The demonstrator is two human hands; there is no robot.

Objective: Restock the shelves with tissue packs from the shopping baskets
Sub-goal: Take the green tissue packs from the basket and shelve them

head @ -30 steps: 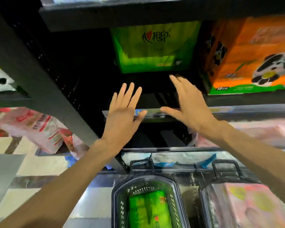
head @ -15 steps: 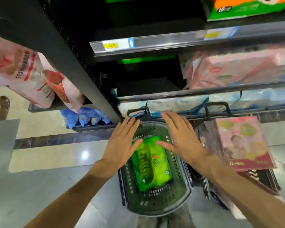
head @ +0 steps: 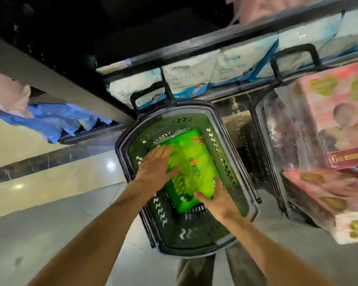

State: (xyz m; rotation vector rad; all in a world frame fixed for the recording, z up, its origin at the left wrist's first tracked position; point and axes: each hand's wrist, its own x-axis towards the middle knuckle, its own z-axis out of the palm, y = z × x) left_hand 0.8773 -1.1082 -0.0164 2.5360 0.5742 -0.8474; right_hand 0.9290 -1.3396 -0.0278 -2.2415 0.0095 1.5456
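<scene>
A bright green tissue pack point(head: 191, 162) lies inside the green shopping basket point(head: 244, 178) on the floor below me. My left hand point(head: 154, 169) rests on the pack's left side with its fingers straight. At the pack's near right corner my right hand point(head: 218, 201) lies against it, thumb along the near edge. Neither hand has curled round the pack. A second basket point(head: 262, 141) to the right holds pink tissue packs point(head: 339, 124), one sticking up and one leaning out toward me.
The basket's black handle point(head: 149, 93) stands up against the bottom shelf point(head: 215, 48), which is lined with white and blue packs point(head: 192, 77). A dark shelf upright point(head: 56, 83) runs on the left, with blue packs point(head: 50, 120) beyond it. Glossy tiled floor point(head: 50, 193) lies to the left.
My view dropped from the upper shelf to the baskets. Both hands came down from shelf height into the green basket and now touch the green pack.
</scene>
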